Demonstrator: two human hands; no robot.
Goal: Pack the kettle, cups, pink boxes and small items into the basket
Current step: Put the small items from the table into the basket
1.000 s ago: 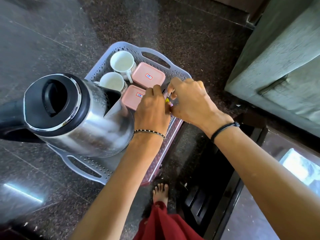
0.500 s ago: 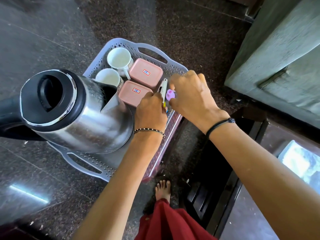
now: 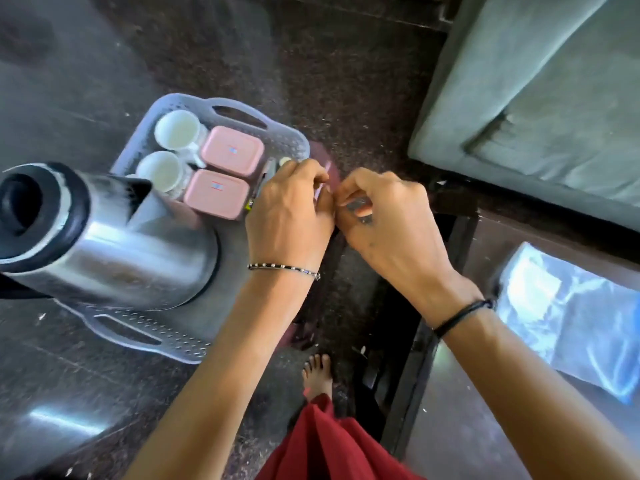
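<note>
A grey perforated basket (image 3: 221,107) stands on a dark stone surface. In it, a steel kettle (image 3: 114,258) with a black lid fills the near left. Two white cups (image 3: 178,128) (image 3: 161,169) and two pink boxes (image 3: 232,150) (image 3: 216,194) sit at the far end. Thin small items (image 3: 258,190) lie along the basket's right side. My left hand (image 3: 287,213) and right hand (image 3: 384,220) meet at that right rim, fingers curled. A pinkish sliver (image 3: 320,192) shows at my left fingertips. A small grey thing (image 3: 358,204) sits under my right fingers. The picture is blurred.
A grey-green cushioned seat (image 3: 536,98) fills the upper right. A dark-framed glass table (image 3: 554,323) stands at the right, close to my right forearm. A maroon object (image 3: 332,169) pokes out beside the basket's right edge. My bare foot (image 3: 317,374) and red garment (image 3: 329,445) are below.
Both hands have slid right, from over the small items to the basket's right rim, and closed together. The purple piece at my right fingers is hidden now. The view has shifted.
</note>
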